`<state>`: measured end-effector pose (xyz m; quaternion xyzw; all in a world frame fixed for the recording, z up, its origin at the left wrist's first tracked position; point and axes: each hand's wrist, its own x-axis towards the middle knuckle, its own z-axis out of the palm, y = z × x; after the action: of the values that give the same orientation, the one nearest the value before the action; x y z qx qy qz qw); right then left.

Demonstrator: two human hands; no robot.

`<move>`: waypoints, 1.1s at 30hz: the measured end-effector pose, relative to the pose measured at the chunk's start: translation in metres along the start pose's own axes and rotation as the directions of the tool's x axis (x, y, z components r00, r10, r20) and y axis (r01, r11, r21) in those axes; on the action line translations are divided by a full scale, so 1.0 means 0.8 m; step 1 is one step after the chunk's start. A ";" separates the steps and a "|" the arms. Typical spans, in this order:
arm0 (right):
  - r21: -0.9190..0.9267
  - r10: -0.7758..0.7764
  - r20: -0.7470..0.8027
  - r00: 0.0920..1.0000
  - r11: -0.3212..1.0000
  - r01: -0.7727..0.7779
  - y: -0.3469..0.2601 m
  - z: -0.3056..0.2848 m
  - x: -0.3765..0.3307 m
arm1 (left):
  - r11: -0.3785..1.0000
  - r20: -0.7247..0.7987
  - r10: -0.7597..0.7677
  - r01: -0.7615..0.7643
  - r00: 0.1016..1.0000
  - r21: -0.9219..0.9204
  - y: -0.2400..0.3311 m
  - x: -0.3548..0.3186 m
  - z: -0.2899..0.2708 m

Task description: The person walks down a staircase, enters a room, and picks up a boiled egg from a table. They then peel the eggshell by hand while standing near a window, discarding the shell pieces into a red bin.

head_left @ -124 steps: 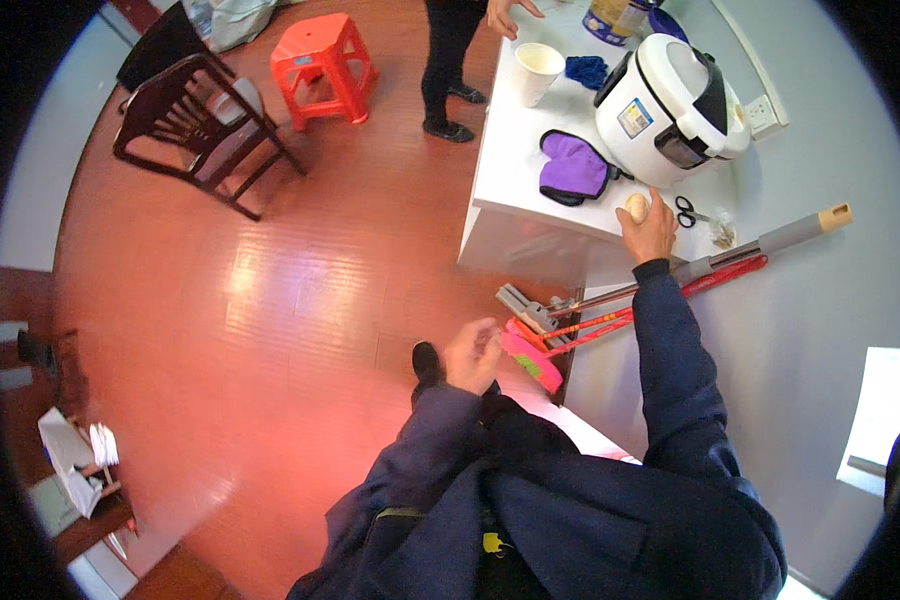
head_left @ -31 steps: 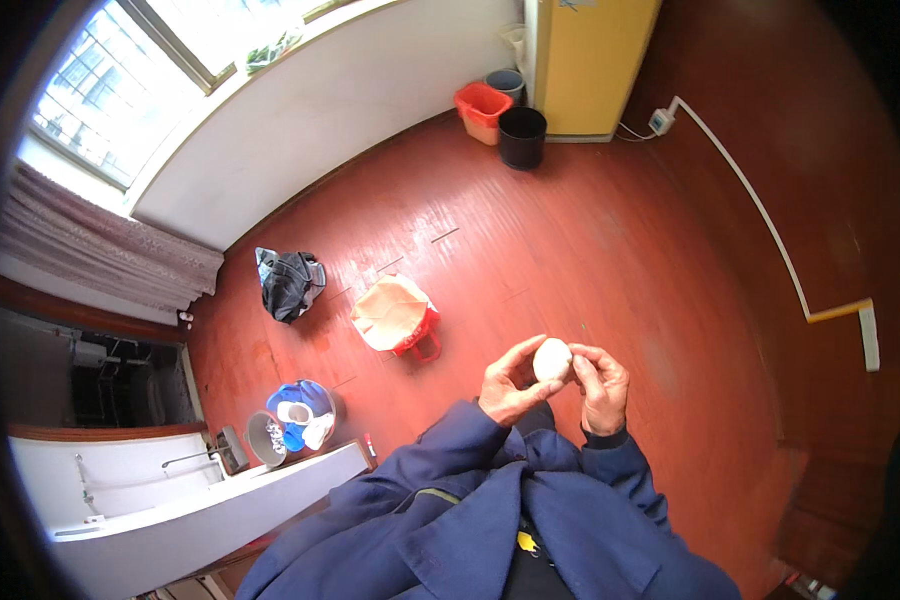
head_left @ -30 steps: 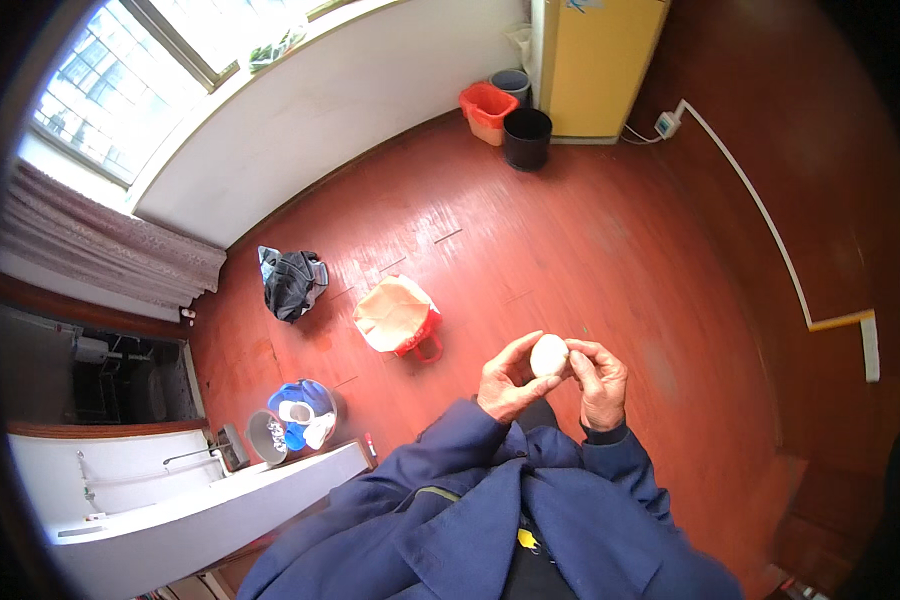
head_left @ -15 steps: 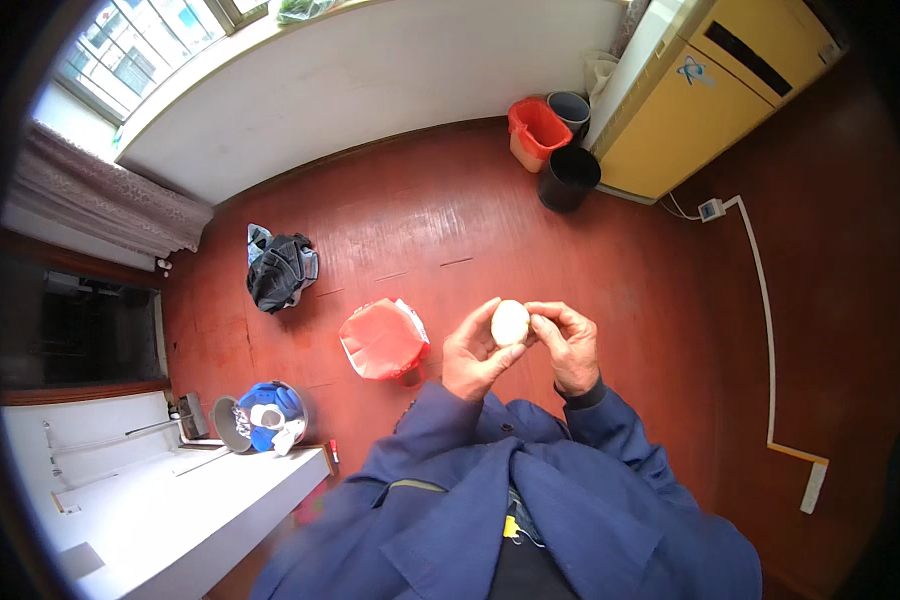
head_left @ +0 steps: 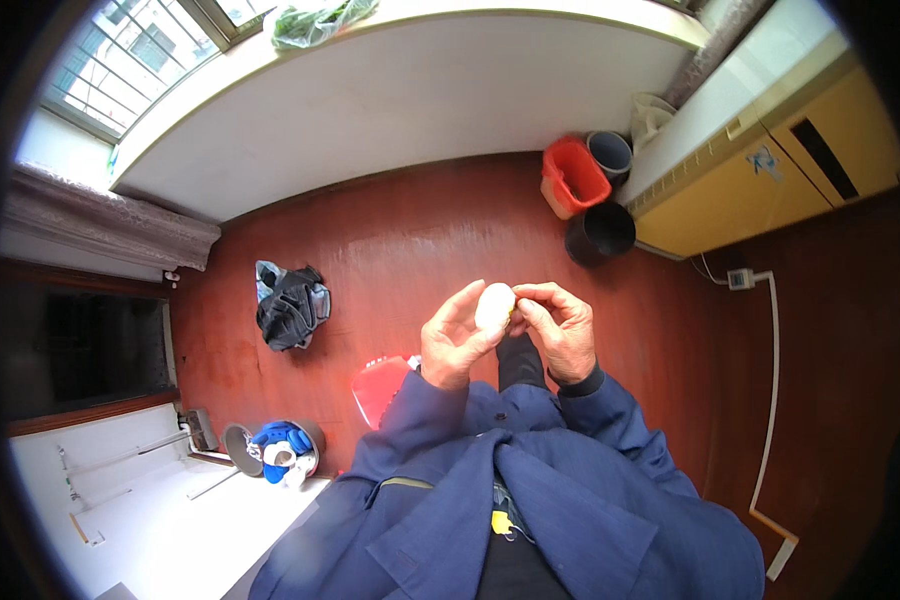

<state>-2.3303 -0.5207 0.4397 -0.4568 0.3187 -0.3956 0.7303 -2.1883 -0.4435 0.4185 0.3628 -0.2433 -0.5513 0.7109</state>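
Note:
A pale, smooth, egg-shaped thing (head_left: 494, 306) is held up in front of my body; I cannot tell its exact kind. The fingers and thumb of my left hand (head_left: 452, 340) are closed around its left and lower sides. My right hand (head_left: 563, 335) is at its right edge, thumb and forefinger pinched together there. A small yellow-green bit shows between the thing and those fingertips, too small to name. Both hands are above the floor, apart from everything else.
Left of my legs stands a red, flat-topped thing (head_left: 378, 388), partly behind my sleeve. A dark bundle (head_left: 292, 308) lies on the red floor (head_left: 420, 240). A red-lined bin (head_left: 573, 180), a black bin (head_left: 601, 234) and a grey bin (head_left: 610, 155) stand beside a yellow cabinet (head_left: 730, 190).
The bins, bundle and red thing appear lower in the picture, and one of my legs now shows below my hands. The pale thing has turned slightly and stays in my grip.

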 end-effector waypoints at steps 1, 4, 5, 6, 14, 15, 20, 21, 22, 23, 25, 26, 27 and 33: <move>-0.009 0.010 0.013 1.000 1.000 -0.010 -0.002 -0.004 0.026 | 1.000 -0.023 -0.019 0.019 1.000 0.017 0.004 0.022 0.000; -0.007 0.010 0.037 0.999 1.000 -0.010 -0.018 -0.013 0.118 | 0.998 -0.050 0.019 -0.016 0.999 0.059 0.018 0.101 0.013; -0.045 0.032 0.057 0.998 0.999 -0.030 -0.029 -0.017 0.144 | 0.998 -0.049 0.033 -0.031 0.998 0.052 0.024 0.125 0.019; -0.072 0.055 0.089 0.994 0.996 -0.049 -0.040 -0.020 0.174 | 0.998 -0.048 0.057 -0.055 0.997 0.043 0.031 0.155 0.021; -0.102 0.060 0.220 0.974 0.994 -0.038 -0.066 0.013 0.370 | 0.969 -0.198 0.233 -0.210 0.952 0.130 0.068 0.315 0.000; -0.130 0.040 0.235 0.971 0.991 -0.010 -0.068 0.018 0.395 | 0.967 -0.209 0.245 -0.223 0.947 0.124 0.073 0.340 -0.009; -0.124 -0.029 0.259 0.966 0.990 0.062 -0.080 0.062 0.503 | 0.947 -0.123 0.305 -0.287 0.944 0.143 0.119 0.439 -0.050; -0.125 -0.023 0.262 0.965 0.991 0.058 -0.085 0.071 0.521 | 0.939 -0.098 0.321 -0.303 0.942 0.160 0.132 0.458 -0.055; -0.104 -0.037 0.259 0.965 0.992 0.065 -0.089 0.081 0.538 | 0.938 -0.077 0.330 -0.318 0.941 0.139 0.146 0.477 -0.060; -0.113 -0.033 0.265 0.964 0.991 0.065 -0.095 0.088 0.557 | 0.937 -0.054 0.338 -0.330 0.940 0.118 0.159 0.497 -0.064; -0.102 -0.041 0.269 0.962 0.992 0.071 -0.103 0.100 0.591 | 0.949 -0.014 0.302 -0.299 0.953 0.101 0.182 0.530 -0.071; -0.099 -0.031 0.261 0.965 0.993 0.059 -0.107 0.105 0.607 | 0.949 -0.004 0.304 -0.303 0.953 0.088 0.191 0.545 -0.074; -0.092 -0.028 0.258 0.966 0.994 0.053 -0.109 0.109 0.622 | 0.953 -0.007 0.295 -0.294 0.955 0.070 0.199 0.558 -0.077; -0.042 0.031 0.313 0.949 0.999 -0.019 -0.107 0.123 0.714 | 0.942 -0.103 0.314 -0.297 0.944 0.158 0.223 0.630 -0.096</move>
<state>-1.9973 -0.9993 0.4964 -0.5236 0.2121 -0.3028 0.7675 -1.8847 -0.8855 0.4833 0.4037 -0.2894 -0.3916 0.7745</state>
